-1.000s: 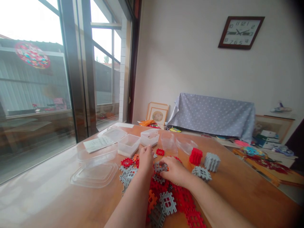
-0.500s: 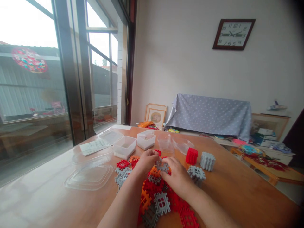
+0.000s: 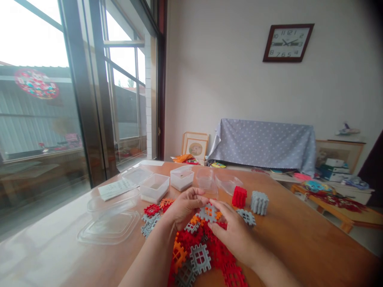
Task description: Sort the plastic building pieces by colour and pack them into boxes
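My left hand [image 3: 183, 206] and my right hand [image 3: 233, 231] meet above a pile of red, grey and orange waffle-shaped plastic tiles [image 3: 200, 251] on the wooden table [image 3: 305, 243]. Between their fingertips they hold a grey tile [image 3: 208, 212], lifted a little above the pile, with orange showing behind it. A red block of stacked tiles [image 3: 239, 197] and a grey block of stacked tiles [image 3: 259, 202] stand just beyond my right hand. A single grey tile [image 3: 247, 217] lies flat beside them.
Clear plastic boxes [image 3: 154, 187] [image 3: 181, 178] and lids [image 3: 109, 221] sit at the table's left and far side, with a paper sheet [image 3: 113, 189] next to them. A large window runs along the left. A covered cabinet [image 3: 263, 144] and clutter stand behind the table.
Both hands have drawn back toward me and risen from the pile, bringing the grey tile up between their fingertips. The view has shifted slightly right.
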A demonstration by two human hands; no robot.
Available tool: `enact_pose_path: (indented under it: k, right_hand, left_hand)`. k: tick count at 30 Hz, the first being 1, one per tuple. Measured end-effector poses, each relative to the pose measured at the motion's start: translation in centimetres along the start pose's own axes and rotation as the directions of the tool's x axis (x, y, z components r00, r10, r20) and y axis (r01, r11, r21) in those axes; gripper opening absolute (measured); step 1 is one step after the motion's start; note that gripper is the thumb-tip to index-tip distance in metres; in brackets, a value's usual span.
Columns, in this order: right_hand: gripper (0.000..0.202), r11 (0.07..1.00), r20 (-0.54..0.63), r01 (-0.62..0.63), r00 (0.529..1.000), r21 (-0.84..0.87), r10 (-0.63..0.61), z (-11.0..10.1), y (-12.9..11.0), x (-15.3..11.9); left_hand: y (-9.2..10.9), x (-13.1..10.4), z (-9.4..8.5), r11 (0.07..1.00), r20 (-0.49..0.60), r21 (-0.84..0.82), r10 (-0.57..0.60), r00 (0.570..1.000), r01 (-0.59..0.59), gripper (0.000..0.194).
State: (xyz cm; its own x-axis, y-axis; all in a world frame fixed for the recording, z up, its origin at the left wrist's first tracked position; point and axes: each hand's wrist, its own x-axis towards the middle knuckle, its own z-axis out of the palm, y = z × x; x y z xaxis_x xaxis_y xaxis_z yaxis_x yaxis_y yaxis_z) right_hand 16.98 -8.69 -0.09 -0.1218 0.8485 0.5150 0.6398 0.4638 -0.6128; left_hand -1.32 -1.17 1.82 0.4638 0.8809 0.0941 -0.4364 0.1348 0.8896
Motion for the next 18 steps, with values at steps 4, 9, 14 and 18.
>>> enact_pose_path:
  k: [4, 9, 14, 18]
  right_hand:
    - [0.048, 0.999, -0.099, 0.005, 0.995, -0.047, -0.009, 0.1, 0.9, -0.5]
    - [0.047, 0.972, -0.27, -0.004, 0.961, -0.236, -0.062, -0.4, 2.1, -0.5]
    - [0.042, 0.948, -0.312, -0.058, 0.949, -0.314, -0.046, -1.0, 2.0, -0.5]
    - [0.044, 0.949, -0.297, -0.061, 0.954, -0.31, -0.036, -1.1, 1.8, -0.6]
  left_hand:
    - [-0.5, -0.2, 1.2, 0.998, 0.018, -0.056, 0.012, 1.0, -0.01, 0.042]
    - [-0.9, -0.4, 2.4, 0.999, 0.038, -0.003, -0.039, 0.999, 0.04, 0.034]
    - [-0.9, -0.4, 2.9, 1.0, 0.051, 0.025, 0.003, 0.999, -0.004, 0.027]
    - [-1.1, -0.2, 2.9, 0.997, 0.026, 0.067, 0.036, 0.999, -0.038, 0.022]
